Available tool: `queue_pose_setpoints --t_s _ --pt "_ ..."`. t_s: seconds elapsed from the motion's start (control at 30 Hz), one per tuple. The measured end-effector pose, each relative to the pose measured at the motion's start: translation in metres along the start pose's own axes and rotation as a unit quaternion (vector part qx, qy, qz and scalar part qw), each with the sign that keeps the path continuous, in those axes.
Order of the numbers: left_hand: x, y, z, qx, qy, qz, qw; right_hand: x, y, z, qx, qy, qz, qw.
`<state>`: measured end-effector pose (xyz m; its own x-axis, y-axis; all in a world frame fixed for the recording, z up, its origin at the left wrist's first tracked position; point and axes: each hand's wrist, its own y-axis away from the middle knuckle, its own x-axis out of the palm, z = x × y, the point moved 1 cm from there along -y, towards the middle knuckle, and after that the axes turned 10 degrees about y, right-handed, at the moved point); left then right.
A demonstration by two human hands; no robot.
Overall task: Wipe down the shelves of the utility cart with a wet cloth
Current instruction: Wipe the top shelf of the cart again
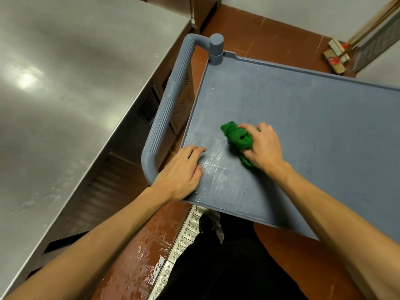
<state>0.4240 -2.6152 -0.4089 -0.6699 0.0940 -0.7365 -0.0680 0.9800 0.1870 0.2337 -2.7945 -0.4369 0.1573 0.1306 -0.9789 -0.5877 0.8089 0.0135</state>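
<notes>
The grey-blue top shelf (303,126) of the utility cart fills the middle and right of the head view. A bunched green cloth (237,137) lies on the shelf near its left end, and my right hand (264,148) grips it from above, pressing it onto the surface. My left hand (181,172) rests flat on the shelf's near left corner, fingers loosely spread, holding nothing. Wet streaks shine on the shelf between the two hands. Lower shelves are hidden under the top one.
The cart's ribbed grey handle (166,109) runs along its left end. A stainless steel counter (65,94) stands close on the left. Brooms (339,55) lean on the wall at the back right. The red tiled floor (138,252) is wet beside a metal drain grate (188,232).
</notes>
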Motion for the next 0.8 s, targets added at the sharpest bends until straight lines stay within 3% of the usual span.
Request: queue_pose_setpoints --t_s 0.2,0.3,0.37,0.47,0.63,0.8 --pt "-0.001 0.001 -0.001 0.004 0.029 -0.027 0.999 -0.015 -0.038 -0.063 0.152 0.035 -0.026 0.987" --pt "-0.002 0.002 -0.004 0.024 0.051 -0.05 0.997 -0.021 -0.049 -0.078 0.226 -0.015 0.004 0.974" --pt "-0.002 0.001 -0.005 0.029 0.063 -0.055 0.996 -0.02 -0.047 -0.072 0.232 -0.044 0.011 0.972" --pt "-0.001 0.001 -0.005 0.034 0.069 -0.058 0.995 -0.019 -0.034 -0.051 0.197 -0.054 0.025 0.979" --pt "0.001 -0.001 -0.005 0.027 0.074 -0.058 0.995 -0.011 -0.011 -0.006 0.058 0.004 0.1 0.993" --pt "-0.001 -0.001 -0.007 0.033 0.056 -0.068 0.996 -0.011 0.009 0.032 -0.064 0.041 0.149 0.986"
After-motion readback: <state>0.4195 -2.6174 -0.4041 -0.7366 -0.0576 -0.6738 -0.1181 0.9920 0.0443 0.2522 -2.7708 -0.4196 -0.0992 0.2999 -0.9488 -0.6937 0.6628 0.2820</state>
